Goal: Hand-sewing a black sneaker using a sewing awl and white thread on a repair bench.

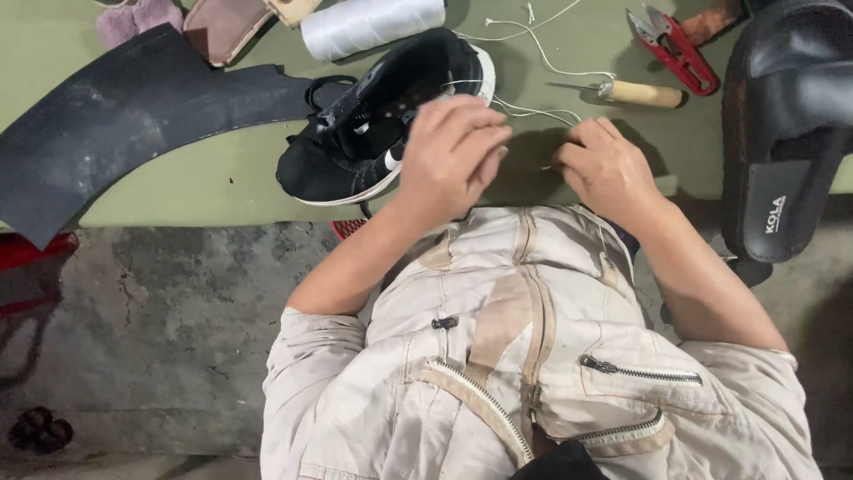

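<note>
A black sneaker (355,142) with a white sole lies on its side on the green table (231,178). My left hand (453,151) rests on its heel end with the fingers curled over it. A white thread (533,111) runs from the shoe towards my right hand (609,169), whose fingers are pinched together at the thread's end, just right of the shoe. Both hands sit close together near the table's front edge.
A wooden-handled awl (641,92) and red thread snips (675,49) lie behind my right hand. A white thread spool (373,25) stands at the back, a curved black rubber sheet (115,107) at the left, and a black slide sandal (791,133) at the right.
</note>
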